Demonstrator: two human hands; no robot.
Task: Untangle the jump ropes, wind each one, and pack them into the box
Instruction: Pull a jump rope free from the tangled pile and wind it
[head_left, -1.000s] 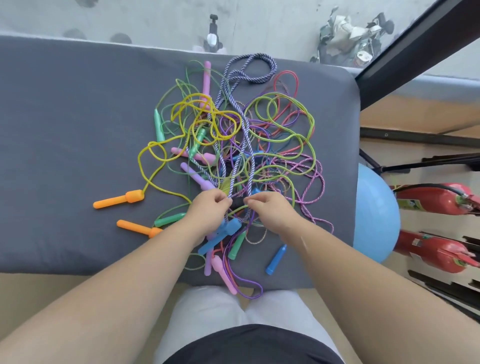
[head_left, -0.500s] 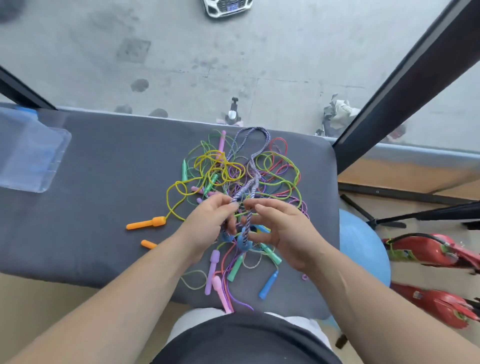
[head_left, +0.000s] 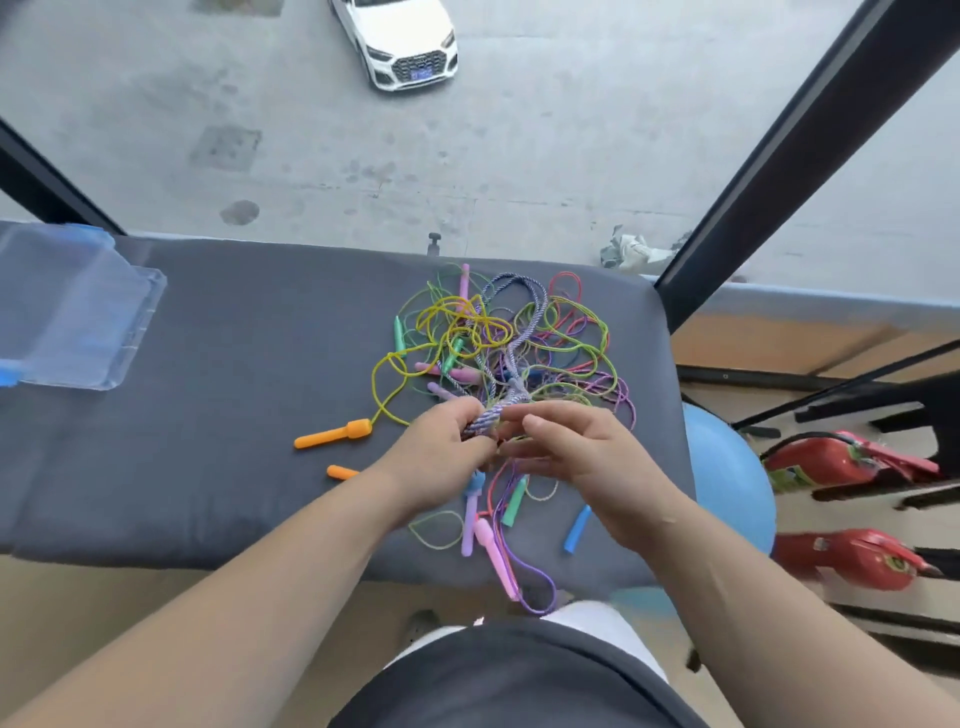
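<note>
On the mat (head_left: 208, 415), the box (head_left: 67, 322) sits well left of the tangle (head_left: 519, 343), and at the tangle's near side a purple loop (head_left: 540, 592) hangs over the mat's edge — one hard tug could drag more off. At that near side our left hand (head_left: 441, 457) pinches the braided rope (head_left: 519, 312) in curled fingers (head_left: 460, 413), while our right hand (head_left: 587, 462) is half-curled, tips at the same spot, and we cannot tell if it grips — hauling the rope up before its loops are free would likely cinch the thin cords (head_left: 582, 332) around it.
</note>
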